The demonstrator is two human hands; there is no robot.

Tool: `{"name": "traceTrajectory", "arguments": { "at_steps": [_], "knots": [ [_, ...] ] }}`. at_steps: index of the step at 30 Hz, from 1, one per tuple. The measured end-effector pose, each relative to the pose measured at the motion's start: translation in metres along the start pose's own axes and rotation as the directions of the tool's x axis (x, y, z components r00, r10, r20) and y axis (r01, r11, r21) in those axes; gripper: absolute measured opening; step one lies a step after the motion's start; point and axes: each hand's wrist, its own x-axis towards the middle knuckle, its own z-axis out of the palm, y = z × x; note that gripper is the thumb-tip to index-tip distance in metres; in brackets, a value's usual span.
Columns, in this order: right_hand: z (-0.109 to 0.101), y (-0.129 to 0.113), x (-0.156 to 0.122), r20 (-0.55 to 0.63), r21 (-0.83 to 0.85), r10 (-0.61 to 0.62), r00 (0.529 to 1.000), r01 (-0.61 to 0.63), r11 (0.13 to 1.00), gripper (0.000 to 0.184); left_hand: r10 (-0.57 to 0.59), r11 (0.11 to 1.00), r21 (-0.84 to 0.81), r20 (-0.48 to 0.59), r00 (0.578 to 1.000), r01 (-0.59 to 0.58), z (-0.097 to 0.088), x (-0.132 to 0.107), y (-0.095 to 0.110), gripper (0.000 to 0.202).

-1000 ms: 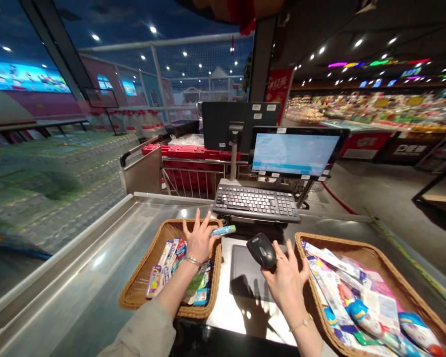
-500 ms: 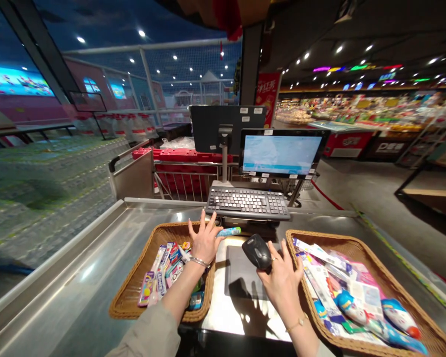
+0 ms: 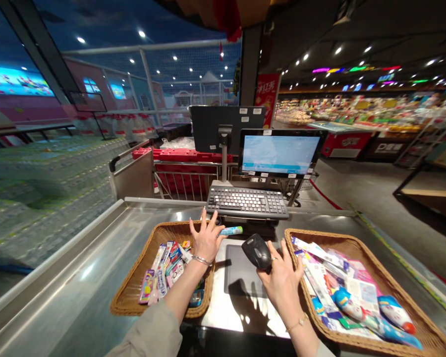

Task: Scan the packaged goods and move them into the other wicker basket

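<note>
Between the thumb and a finger of my left hand (image 3: 205, 242) is a slim blue-and-green roll-shaped pack (image 3: 232, 230), too small to read. The other fingers are spread, above the right edge of the left wicker basket (image 3: 121, 297). Packets of sweets and bars (image 3: 161, 270) lie in that basket. My right hand (image 3: 282, 275) grips a black handheld barcode scanner (image 3: 257, 251), its head tilted toward the pack. The scanner hangs over a grey pad (image 3: 232, 267) on the brightly lit counter. Pack and scanner are apart.
A keyboard (image 3: 247, 201) and a lit monitor (image 3: 280, 153) stand ahead, with a second monitor (image 3: 228, 129) turned away. At right, another wicker basket (image 3: 288, 240) holds toothbrush-like packs and character-headed toys (image 3: 396, 312). A metal counter rim (image 3: 52, 258) runs along the left.
Very little differs. My left hand and the pack have shifted slightly to the right; the scanner in my right hand stays almost in place.
</note>
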Motion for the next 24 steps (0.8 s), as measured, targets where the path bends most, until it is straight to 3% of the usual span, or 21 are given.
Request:
{"name": "traceTrajectory", "arguments": {
  "at_steps": [7, 24],
  "knots": [
    [-0.0014, -0.0008, -0.0015, -0.013, 0.016, -0.019, 1.0, 0.019, 1.0, 0.02, -0.04, 0.999, 0.024, 0.056, 0.998, 0.039, -0.0039, 0.0001, 0.0044, 0.023],
    [-0.0031, -0.0037, -0.0051, -0.028, 0.033, -0.037, 0.999, 0.038, 0.999, 0.027, -0.033, 0.999, 0.03, 0.005, 0.999, 0.033, -0.0055, -0.0029, 0.0087, 0.022]
  ]
}}
